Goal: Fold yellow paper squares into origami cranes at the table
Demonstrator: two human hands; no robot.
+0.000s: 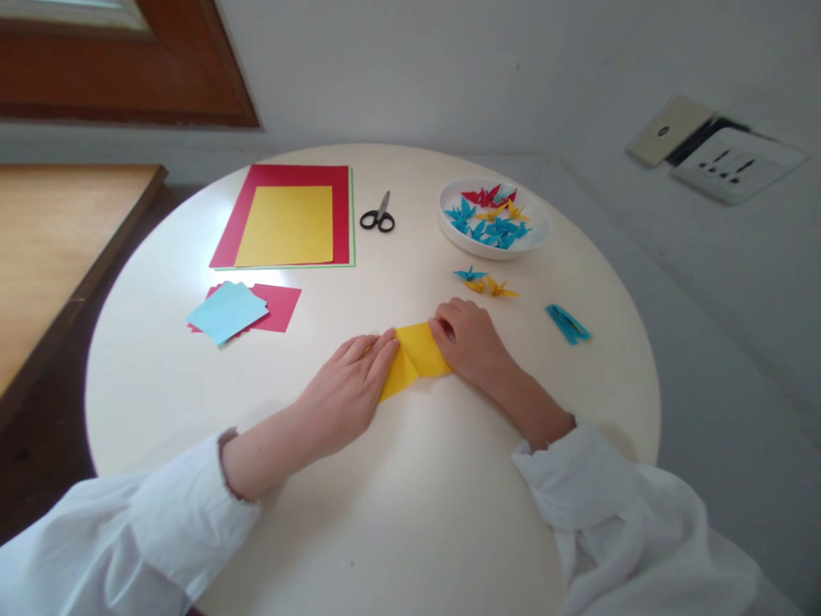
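A small piece of yellow origami paper [423,349] with a crease across it lies at the middle of the table, between my two hands. My left hand [346,385] holds its left side, fingers close together over the paper and the thumb hidden. At the right edge, my right hand [471,338] is closed with the paper between curled fingers and thumb. Just beyond that hand rest a blue paper crane [470,275] and yellow paper cranes [500,288]. Farther right lie folded blue paper strips [568,324].
A white bowl [497,250] with several red, blue and yellow cranes stands at the back right. Black-handled scissors [378,220] lie left of it. Large red and yellow sheets [288,227] are stacked at back left, with small light blue squares [227,312] and pink squares [282,308] nearer.
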